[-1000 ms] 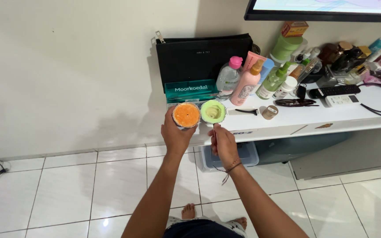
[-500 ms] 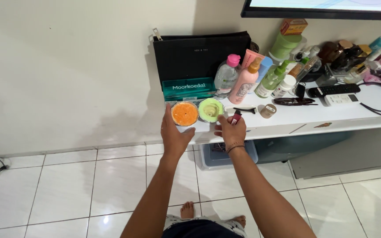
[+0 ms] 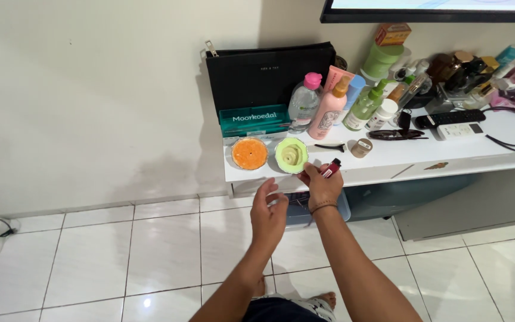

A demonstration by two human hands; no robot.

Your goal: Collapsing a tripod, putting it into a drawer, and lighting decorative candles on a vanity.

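1. Hanging lowest and nearest the camera, the left hand (image 3: 268,213) is out over the white tiled floor (image 3: 150,250), fingers loosely spread and holding nothing, just short of the shelf edge.
2. Just beyond it, the right hand (image 3: 320,183) pinches a small dark red tube (image 3: 330,169) between thumb and fingers, the tube tilted and sticking out to the upper right, at the front lip of the white shelf (image 3: 388,162).
3. Right beside that hand's fingertips, on the shelf, sits a round green container (image 3: 291,155); whether they touch it cannot be told.
4. An orange round container (image 3: 249,153) rests just left of the green one, close but apart.
5. Farther back stand a teal box (image 3: 254,121), a clear bottle with a pink cap (image 3: 304,104) and a pink bottle (image 3: 328,110).
6. A black bag (image 3: 263,74) leans against the wall behind them.
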